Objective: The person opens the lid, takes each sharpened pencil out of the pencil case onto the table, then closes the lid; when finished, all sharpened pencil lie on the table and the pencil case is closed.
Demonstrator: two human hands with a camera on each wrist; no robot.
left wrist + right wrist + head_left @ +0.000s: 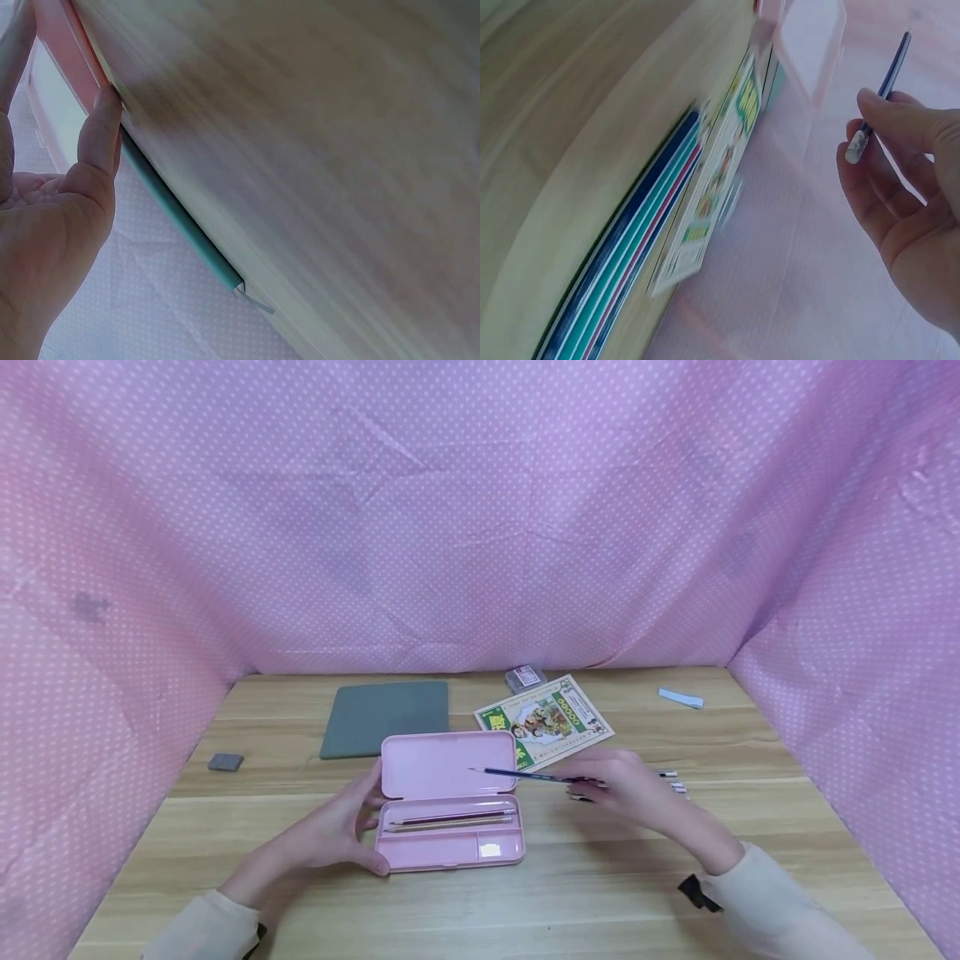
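A pink pencil case lies open on the table, its lid laid back. Two pencils rest in its long rear compartment. At its left end my left hand grips the case, thumb on the front corner and fingers by the hinge side. My right hand pinches a dark pencil near its back end, and the point reaches over the lid. In the right wrist view this pencil shows a pale end cap beside my thumb. Several more pencils lie side by side on the table under that hand.
A grey-green notebook lies behind the case. To its right are an illustrated booklet and a small clear box. A dark grey block sits far left, a pale blue strip far right. Dotted pink cloth surrounds the table.
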